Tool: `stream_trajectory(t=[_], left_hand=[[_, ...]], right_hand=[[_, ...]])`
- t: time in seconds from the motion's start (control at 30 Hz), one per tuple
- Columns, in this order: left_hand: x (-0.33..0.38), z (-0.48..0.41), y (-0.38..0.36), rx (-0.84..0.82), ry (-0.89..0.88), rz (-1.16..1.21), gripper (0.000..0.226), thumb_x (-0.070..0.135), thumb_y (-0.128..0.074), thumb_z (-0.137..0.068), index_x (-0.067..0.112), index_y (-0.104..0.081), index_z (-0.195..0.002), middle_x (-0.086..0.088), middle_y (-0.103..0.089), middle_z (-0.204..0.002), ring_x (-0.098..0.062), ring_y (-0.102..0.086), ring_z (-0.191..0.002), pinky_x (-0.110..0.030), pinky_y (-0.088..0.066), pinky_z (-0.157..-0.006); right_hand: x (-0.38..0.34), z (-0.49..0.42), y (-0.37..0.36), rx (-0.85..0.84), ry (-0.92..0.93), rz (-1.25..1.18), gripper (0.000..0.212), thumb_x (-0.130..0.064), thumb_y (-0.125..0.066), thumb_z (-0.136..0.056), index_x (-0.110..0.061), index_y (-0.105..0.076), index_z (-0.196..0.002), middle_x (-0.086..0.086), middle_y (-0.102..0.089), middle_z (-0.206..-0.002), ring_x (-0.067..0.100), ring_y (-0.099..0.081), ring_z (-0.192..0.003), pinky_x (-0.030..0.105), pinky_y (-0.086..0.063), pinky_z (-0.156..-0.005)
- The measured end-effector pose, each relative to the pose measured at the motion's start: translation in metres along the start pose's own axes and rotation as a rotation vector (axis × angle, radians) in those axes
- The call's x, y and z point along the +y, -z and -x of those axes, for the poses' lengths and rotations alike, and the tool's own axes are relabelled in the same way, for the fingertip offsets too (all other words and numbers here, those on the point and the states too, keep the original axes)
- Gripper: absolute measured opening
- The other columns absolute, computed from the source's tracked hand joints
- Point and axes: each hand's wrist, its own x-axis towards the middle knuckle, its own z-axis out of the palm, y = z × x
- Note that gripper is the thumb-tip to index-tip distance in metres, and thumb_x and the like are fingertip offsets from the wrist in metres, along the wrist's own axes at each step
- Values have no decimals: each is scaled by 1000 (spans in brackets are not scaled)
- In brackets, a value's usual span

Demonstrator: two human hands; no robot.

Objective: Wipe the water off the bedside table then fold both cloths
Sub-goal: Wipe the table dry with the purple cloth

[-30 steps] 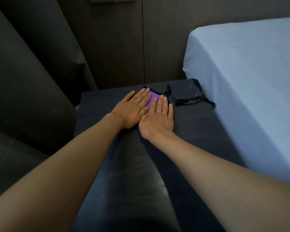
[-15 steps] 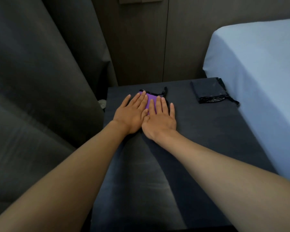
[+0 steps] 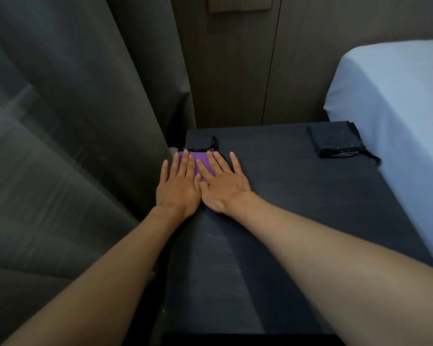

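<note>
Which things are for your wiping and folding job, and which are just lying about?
For the job: purple cloth, under the left hand and right hand; folded dark cloth; bedside table.
Just there: bed; curtain; wall plate.

Two bare forearms, left hand (image 3: 178,187) and right hand (image 3: 224,186), nails seemingly short

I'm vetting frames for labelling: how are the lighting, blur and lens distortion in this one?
Head view: dim and flat-lit; the curtain at left is smeared by motion blur; left hand and right hand on the purple cloth are fairly sharp; the dark cloth barely separates from the table; wide-angle stretch enlarges the forearms.
</note>
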Motion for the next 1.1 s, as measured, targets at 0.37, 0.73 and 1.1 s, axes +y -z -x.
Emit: stream_trajectory(t=[0.37,0.73,1.1], left_hand=[[25,22,-7,22,62,89,60,37,-9,-105,11,6,-157,-7,15,-165,-17,15,-151,-38,8,-123],[69,25,-5,15,38,76,61,38,-8,-105,9,9,-156,-10,16,-165,-20,16,-151,-39,11,-122],[153,13,0,-6,-83,110,61,38,-7,-105,8,10,-156,-10,18,-164,-21,19,-150,-38,14,-121]], right_hand=[[20,25,-3,16,102,88,59,-42,-7,-105,-25,7,-160,0,14,-168,16,19,-153,49,23,-118],[57,48,-5,32,68,72,58,-42,-6,-105,-26,8,-159,-1,16,-168,14,19,-153,49,22,-119],[133,85,-5,47,-57,66,57,-41,-5,-105,-27,9,-159,-3,16,-168,13,19,-153,49,22,-119]])
